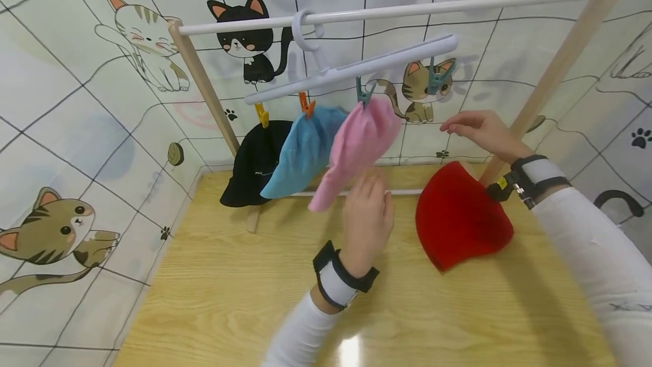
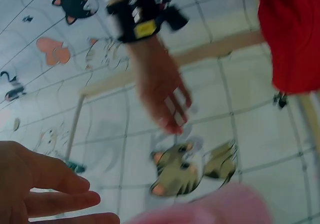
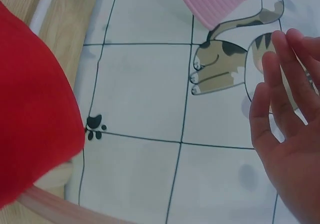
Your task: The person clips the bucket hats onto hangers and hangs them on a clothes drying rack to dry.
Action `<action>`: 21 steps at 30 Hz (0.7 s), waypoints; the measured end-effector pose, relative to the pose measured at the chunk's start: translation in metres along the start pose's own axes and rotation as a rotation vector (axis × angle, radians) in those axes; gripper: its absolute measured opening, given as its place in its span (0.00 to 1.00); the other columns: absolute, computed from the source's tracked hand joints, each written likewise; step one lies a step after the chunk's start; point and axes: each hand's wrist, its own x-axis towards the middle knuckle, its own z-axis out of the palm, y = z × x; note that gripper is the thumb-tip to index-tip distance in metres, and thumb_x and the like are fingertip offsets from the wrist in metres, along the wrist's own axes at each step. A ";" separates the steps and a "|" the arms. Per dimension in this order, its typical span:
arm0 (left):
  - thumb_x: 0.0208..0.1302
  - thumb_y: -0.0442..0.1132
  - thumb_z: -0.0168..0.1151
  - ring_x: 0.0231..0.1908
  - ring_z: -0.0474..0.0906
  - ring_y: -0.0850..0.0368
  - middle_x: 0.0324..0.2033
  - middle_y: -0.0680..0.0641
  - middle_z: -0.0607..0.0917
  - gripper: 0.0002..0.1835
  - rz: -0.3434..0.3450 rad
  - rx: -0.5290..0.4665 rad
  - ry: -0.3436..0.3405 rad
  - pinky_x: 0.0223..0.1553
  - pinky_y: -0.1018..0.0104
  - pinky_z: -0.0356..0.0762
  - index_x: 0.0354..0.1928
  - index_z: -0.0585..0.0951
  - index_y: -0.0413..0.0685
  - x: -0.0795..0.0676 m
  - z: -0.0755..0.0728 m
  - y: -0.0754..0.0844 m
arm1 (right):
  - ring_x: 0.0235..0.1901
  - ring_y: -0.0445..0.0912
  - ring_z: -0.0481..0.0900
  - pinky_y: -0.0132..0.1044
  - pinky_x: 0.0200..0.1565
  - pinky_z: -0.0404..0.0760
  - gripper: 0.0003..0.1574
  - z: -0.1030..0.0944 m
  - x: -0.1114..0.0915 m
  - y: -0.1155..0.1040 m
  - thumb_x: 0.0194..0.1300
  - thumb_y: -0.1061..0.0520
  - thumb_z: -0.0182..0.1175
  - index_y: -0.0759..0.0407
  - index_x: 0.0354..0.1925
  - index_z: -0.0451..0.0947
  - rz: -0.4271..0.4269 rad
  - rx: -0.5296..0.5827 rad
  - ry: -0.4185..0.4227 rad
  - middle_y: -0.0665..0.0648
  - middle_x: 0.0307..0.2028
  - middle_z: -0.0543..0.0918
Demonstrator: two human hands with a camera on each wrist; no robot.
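Note:
A pink bucket hat (image 1: 359,143) hangs from a teal clip (image 1: 364,94) on a tilted white hanger (image 1: 351,67). Beside it, a light blue hat (image 1: 303,152) hangs from an orange clip (image 1: 307,105) and a black hat (image 1: 260,160) from a yellow clip (image 1: 262,115). My left hand (image 1: 367,217) is just below the pink hat, fingers extended and holding nothing. To the right, my right hand (image 1: 481,132) hovers in the air with relaxed fingers, nothing in them. Under it, a red hat (image 1: 458,220) lies at the right of the table. Another teal clip (image 1: 438,77) hangs bare at the hanger's right end.
A rack with a white rail (image 1: 397,13) and wooden posts (image 1: 565,72) stands at the back of the wooden table (image 1: 229,299). The hanger's hook loops over the rail. Behind stands a wall (image 1: 127,197) printed with cats and grid lines.

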 end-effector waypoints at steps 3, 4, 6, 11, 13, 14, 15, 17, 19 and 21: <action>0.54 0.28 0.65 0.43 0.82 0.52 0.37 0.46 0.85 0.10 0.010 -0.012 -0.073 0.50 0.66 0.76 0.40 0.82 0.40 -0.012 0.018 0.014 | 0.48 0.50 0.74 0.37 0.49 0.71 0.22 -0.006 -0.003 -0.003 0.73 0.53 0.54 0.66 0.56 0.75 0.003 -0.017 0.008 0.56 0.48 0.81; 0.54 0.29 0.65 0.42 0.82 0.52 0.36 0.47 0.85 0.10 0.013 -0.020 -0.097 0.49 0.66 0.76 0.40 0.82 0.41 -0.017 0.024 0.018 | 0.48 0.50 0.74 0.40 0.50 0.71 0.22 -0.008 -0.004 -0.005 0.73 0.52 0.54 0.67 0.56 0.75 0.008 -0.022 0.008 0.57 0.48 0.81; 0.55 0.31 0.66 0.40 0.83 0.54 0.35 0.48 0.86 0.09 0.013 -0.037 -0.140 0.46 0.68 0.77 0.40 0.83 0.42 -0.026 0.035 0.027 | 0.47 0.51 0.74 0.45 0.50 0.70 0.22 -0.011 -0.006 -0.007 0.72 0.53 0.54 0.67 0.56 0.75 0.013 -0.026 0.009 0.61 0.49 0.81; 0.58 0.36 0.66 0.41 0.83 0.56 0.36 0.49 0.87 0.11 0.021 -0.048 -0.264 0.47 0.68 0.76 0.43 0.84 0.43 -0.045 0.059 0.042 | 0.43 0.46 0.74 0.40 0.48 0.70 0.20 -0.018 -0.008 -0.009 0.72 0.55 0.54 0.67 0.55 0.76 0.005 -0.053 0.008 0.60 0.47 0.82; 0.58 0.37 0.66 0.40 0.83 0.57 0.34 0.51 0.87 0.10 0.032 -0.042 -0.307 0.47 0.70 0.76 0.43 0.84 0.44 -0.050 0.069 0.045 | 0.43 0.45 0.75 0.35 0.46 0.71 0.20 -0.021 -0.009 -0.010 0.72 0.54 0.54 0.65 0.54 0.77 0.005 -0.069 0.006 0.54 0.45 0.83; 0.58 0.37 0.66 0.40 0.83 0.58 0.33 0.51 0.87 0.10 0.038 -0.037 -0.329 0.46 0.71 0.76 0.42 0.84 0.45 -0.051 0.074 0.046 | 0.42 0.45 0.75 0.33 0.45 0.71 0.19 -0.023 -0.009 -0.010 0.72 0.54 0.54 0.65 0.54 0.77 0.002 -0.067 0.004 0.52 0.43 0.83; 0.58 0.38 0.66 0.38 0.82 0.60 0.32 0.53 0.86 0.10 0.045 -0.026 -0.351 0.44 0.73 0.76 0.42 0.85 0.46 -0.052 0.079 0.047 | 0.42 0.45 0.75 0.32 0.45 0.71 0.19 -0.025 -0.009 -0.011 0.72 0.54 0.55 0.65 0.54 0.78 0.002 -0.064 0.002 0.50 0.42 0.83; 0.58 0.40 0.67 0.34 0.81 0.62 0.30 0.54 0.86 0.10 0.054 -0.010 -0.400 0.36 0.77 0.75 0.41 0.85 0.48 -0.053 0.089 0.049 | 0.41 0.44 0.76 0.31 0.44 0.71 0.18 -0.028 -0.010 -0.012 0.72 0.54 0.55 0.64 0.53 0.78 0.001 -0.059 0.000 0.47 0.40 0.83; 0.58 0.42 0.67 0.31 0.79 0.65 0.29 0.56 0.85 0.09 0.051 -0.010 -0.456 0.29 0.80 0.71 0.41 0.85 0.50 -0.053 0.099 0.052 | 0.41 0.44 0.76 0.30 0.44 0.71 0.18 -0.031 -0.011 -0.012 0.72 0.54 0.55 0.65 0.52 0.78 -0.001 -0.058 -0.003 0.47 0.40 0.83; 0.59 0.44 0.67 0.30 0.77 0.66 0.31 0.56 0.85 0.10 0.042 -0.020 -0.525 0.25 0.81 0.67 0.42 0.85 0.51 -0.051 0.109 0.056 | 0.40 0.43 0.76 0.29 0.44 0.72 0.18 -0.033 -0.012 -0.012 0.72 0.55 0.55 0.65 0.52 0.78 0.002 -0.060 -0.001 0.46 0.39 0.83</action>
